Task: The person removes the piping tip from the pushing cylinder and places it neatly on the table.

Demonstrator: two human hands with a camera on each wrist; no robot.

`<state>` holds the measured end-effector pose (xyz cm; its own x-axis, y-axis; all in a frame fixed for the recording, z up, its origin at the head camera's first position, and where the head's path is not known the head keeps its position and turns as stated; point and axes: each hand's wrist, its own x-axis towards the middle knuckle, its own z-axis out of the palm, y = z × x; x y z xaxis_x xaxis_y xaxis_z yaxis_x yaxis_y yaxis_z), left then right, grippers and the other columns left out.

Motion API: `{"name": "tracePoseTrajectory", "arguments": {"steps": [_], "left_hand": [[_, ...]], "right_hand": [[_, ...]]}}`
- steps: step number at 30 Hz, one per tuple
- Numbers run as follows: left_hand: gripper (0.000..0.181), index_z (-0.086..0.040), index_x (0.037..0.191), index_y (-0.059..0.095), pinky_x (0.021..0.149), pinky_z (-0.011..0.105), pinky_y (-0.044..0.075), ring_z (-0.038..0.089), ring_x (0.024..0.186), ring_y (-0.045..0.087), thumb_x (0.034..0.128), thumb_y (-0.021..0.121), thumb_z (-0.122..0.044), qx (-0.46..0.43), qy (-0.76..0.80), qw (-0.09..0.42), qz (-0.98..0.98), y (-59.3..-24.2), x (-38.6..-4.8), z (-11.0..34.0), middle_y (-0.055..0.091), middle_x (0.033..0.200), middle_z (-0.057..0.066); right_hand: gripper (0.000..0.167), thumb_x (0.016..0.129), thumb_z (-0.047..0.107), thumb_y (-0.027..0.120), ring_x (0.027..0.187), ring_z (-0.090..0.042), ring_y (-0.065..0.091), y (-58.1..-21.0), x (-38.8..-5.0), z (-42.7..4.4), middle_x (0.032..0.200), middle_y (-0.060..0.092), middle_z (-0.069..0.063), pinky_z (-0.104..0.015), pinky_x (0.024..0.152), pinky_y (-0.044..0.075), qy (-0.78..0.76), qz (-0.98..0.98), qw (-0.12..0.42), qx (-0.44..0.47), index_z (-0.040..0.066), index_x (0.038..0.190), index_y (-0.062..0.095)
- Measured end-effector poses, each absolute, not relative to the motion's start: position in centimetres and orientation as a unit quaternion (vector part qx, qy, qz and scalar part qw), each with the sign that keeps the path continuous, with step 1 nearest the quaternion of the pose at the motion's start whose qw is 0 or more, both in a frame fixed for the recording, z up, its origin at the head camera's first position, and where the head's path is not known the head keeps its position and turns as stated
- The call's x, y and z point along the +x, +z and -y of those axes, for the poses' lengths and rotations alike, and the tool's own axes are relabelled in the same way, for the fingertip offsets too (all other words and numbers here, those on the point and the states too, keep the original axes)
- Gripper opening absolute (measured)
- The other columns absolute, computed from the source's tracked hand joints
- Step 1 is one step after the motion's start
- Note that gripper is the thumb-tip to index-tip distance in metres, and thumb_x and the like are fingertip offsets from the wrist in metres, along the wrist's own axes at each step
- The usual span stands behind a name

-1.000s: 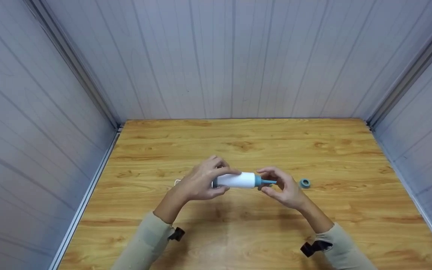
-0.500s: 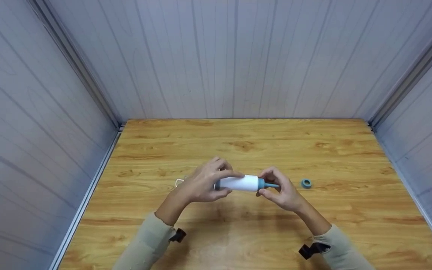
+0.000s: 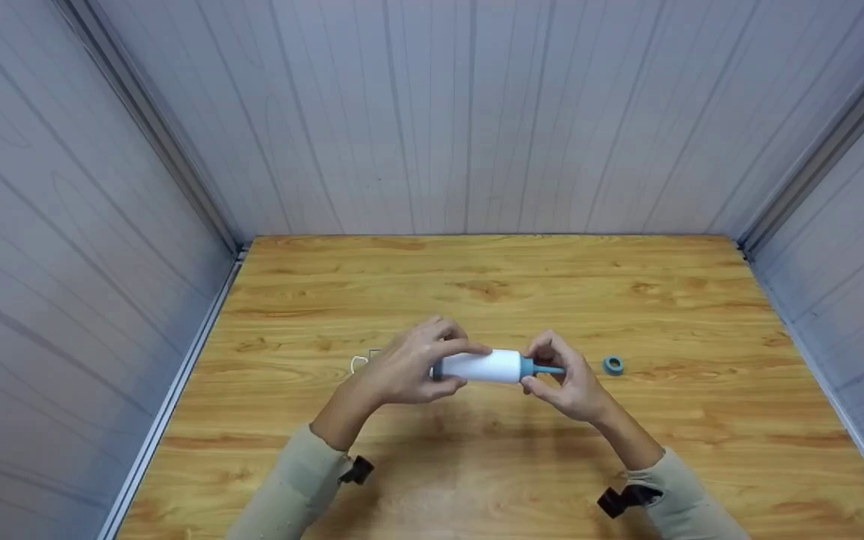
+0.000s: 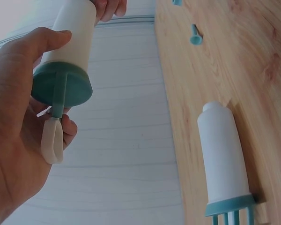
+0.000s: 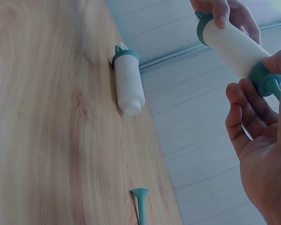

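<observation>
A white bottle (image 3: 486,365) with teal ends lies roughly level between the hands. My left hand (image 3: 407,367) grips its body near the left end; in the left wrist view that hand (image 4: 18,112) curls round the bottle (image 4: 75,35), whose teal end carries a stem with a pale handle (image 4: 53,140). At the other end, thumb and forefinger of my right hand (image 3: 568,379) pinch the teal collar, from which a thin teal nozzle (image 3: 550,370) points right. The right wrist view shows the right hand (image 5: 262,136) at the teal collar (image 5: 261,77), its lower fingers bent beneath.
A teal ring (image 3: 613,365) lies right of the right hand on the wooden table (image 3: 477,480). A second white bottle (image 4: 222,154) with a teal base lies on the table, mostly behind the left hand in the head view. A teal funnel-shaped piece (image 5: 140,201) lies there too.
The bottle and left hand have shifted slightly right. The right hand's thumb and forefinger have closed in on the teal collar, where they stood farther along the nozzle before.
</observation>
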<state>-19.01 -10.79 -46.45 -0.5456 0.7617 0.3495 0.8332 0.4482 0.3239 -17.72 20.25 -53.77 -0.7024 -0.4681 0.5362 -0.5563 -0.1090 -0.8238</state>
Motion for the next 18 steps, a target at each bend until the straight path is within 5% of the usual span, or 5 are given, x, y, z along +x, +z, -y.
{"name": "tracePoseTrajectory", "arguments": {"steps": [10,18], "left_hand": [[0.047,-0.021,0.148,0.073,0.089,0.044,0.067,0.027,0.107,0.079,0.1021,0.081,-0.027,-0.462,-0.260,0.036,0.847,-46.8,-19.2,11.2,0.080,0.131,0.012],[0.044,-0.021,0.141,0.076,0.072,0.027,0.058,0.019,0.083,0.073,0.0982,0.078,-0.029,-0.459,-0.275,0.074,0.842,-47.7,-19.4,11.1,0.081,0.119,0.010]], "right_hand": [[0.030,0.094,-0.026,0.062,0.085,-0.017,0.078,-53.6,-17.9,-20.6,0.115,0.075,0.009,-0.028,0.077,0.067,0.654,0.651,0.035,0.384,-0.015,0.122,0.055],[0.029,0.096,-0.024,0.060,0.083,-0.015,0.077,-53.5,-17.8,-20.6,0.112,0.073,0.010,-0.030,0.075,0.067,0.659,0.647,0.020,0.383,-0.015,0.122,0.050]]}}
